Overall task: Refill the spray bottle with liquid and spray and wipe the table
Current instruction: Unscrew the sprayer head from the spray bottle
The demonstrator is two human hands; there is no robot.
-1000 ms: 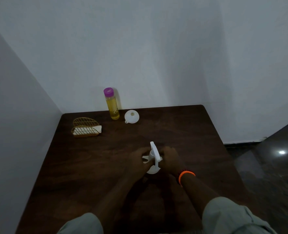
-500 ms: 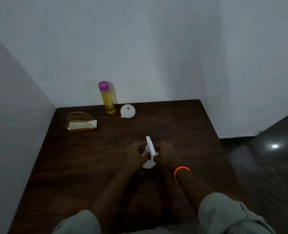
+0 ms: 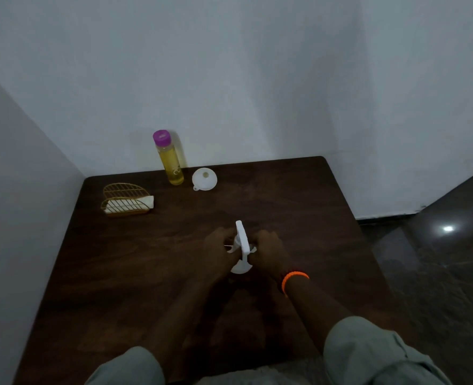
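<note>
Unmoved since before — spray bottle point(image 3: 241, 247) clasped between both hands' grip

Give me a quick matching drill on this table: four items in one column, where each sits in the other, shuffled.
Items:
1. spray bottle
2. yellow liquid bottle
3. white funnel
4. gold wire rack

Places:
A. far left of the table, holding a white cloth
B. between both hands
C. back edge, against the wall, purple cap on
D. just right of the yellow bottle

Pairs: 1-B, 2-C, 3-D, 4-A

On the table point(image 3: 299, 190), the funnel point(image 3: 204, 178) sits just right of the bottle point(image 3: 169, 159), the wire holder point(image 3: 126, 199) farther left.
</note>
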